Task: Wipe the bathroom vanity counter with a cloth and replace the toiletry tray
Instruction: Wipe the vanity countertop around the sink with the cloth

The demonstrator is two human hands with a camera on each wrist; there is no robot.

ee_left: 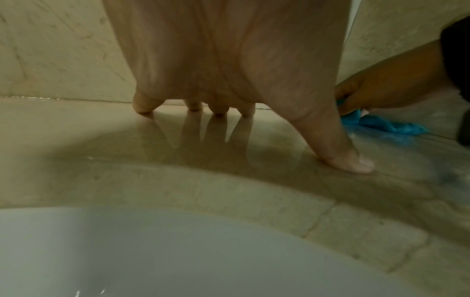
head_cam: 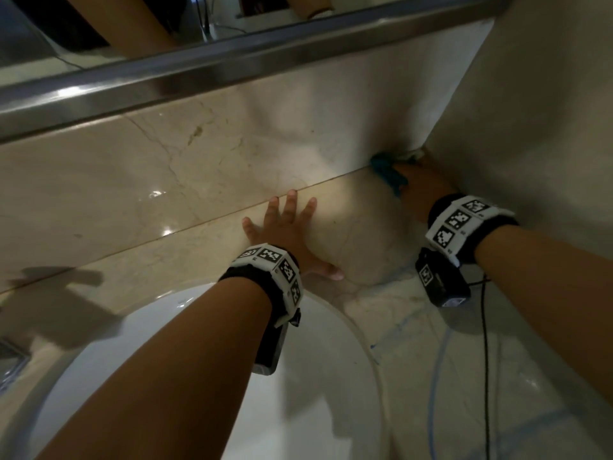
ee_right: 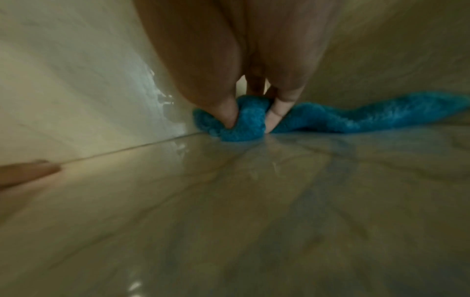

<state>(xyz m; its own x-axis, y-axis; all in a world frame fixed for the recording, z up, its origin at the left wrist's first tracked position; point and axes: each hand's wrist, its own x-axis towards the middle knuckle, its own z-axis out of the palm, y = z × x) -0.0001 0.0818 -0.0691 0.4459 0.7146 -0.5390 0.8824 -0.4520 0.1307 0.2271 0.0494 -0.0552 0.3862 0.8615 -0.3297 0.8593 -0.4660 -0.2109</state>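
Sink basin [head_cam: 205, 343] nearest; left hand [head_cam: 282, 227] splayed flat on bench [head_cam: 381, 310]; right hand [head_cam: 421, 187] bunches cloth [head_cam: 386, 171] in far right corner.

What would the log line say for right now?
right hand: grips blue cloth in counter corner | left hand: flat on counter | tray: unseen
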